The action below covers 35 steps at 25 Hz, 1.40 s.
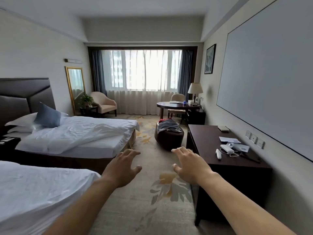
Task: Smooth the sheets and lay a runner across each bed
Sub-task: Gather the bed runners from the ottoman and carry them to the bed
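Hands: left hand point(124, 167) and right hand point(189, 164) held out over the carpet point(135, 200), fingers spread and relaxed, holding nothing.
Nearer hand: the left, since both beds lie on the left.
Near bed point(39, 192): just left of the left forearm, sheet mildly creased.
Far bed point(81, 134): farther and left of the hands, duvet rumpled, long axis running left to right, headboard at far left.
Runner: none seen for certain; a cloth heap on the ottoman point(169, 138) ahead may be it.
Judgement: task barely begun.
Right side: desk point(220, 160) with small devices.
Far end: curtained window point(144, 70).
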Tool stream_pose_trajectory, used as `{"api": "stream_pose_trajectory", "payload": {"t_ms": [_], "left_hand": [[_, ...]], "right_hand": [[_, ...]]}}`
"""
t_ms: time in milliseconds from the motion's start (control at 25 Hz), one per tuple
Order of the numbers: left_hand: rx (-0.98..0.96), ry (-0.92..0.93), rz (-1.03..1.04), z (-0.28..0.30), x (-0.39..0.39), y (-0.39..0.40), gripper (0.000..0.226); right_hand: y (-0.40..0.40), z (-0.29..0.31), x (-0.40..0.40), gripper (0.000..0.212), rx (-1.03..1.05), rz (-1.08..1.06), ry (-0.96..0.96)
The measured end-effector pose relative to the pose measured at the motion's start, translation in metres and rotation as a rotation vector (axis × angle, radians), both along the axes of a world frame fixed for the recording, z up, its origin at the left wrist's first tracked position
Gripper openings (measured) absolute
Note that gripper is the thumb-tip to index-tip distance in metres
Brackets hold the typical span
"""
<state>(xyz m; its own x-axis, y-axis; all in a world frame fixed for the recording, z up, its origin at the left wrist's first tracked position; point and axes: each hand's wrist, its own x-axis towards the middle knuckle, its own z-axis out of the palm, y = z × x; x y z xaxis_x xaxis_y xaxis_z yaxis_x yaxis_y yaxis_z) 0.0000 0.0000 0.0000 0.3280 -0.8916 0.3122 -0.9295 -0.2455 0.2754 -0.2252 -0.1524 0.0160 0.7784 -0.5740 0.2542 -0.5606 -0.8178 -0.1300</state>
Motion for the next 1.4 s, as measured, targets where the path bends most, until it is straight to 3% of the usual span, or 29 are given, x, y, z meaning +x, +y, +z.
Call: {"api": "stream_pose_trajectory", "payload": {"t_ms": [440,760,1080,1400], "left_hand": [[0.026,0.035,-0.039,-0.001,0.113,-0.266,0.059],[-0.039,0.034,-0.08,-0.031,0.283,-0.44,0.059],[0.003,-0.004,-0.151,-0.032,0.424,-0.666,0.06],[0.076,-0.012,-0.121,-0.064,0.543,-0.927,0.058]], "right_hand": [[-0.258,-0.006,0.136,0.066,0.025,0.057,-0.04],[-0.434,-0.021,0.293,0.068,-0.051,0.091,-0.009],[-0.64,-0.031,0.425,0.067,-0.059,0.02,0.033],[-0.899,-0.074,0.547,0.068,0.008,0.003,0.011]]}}
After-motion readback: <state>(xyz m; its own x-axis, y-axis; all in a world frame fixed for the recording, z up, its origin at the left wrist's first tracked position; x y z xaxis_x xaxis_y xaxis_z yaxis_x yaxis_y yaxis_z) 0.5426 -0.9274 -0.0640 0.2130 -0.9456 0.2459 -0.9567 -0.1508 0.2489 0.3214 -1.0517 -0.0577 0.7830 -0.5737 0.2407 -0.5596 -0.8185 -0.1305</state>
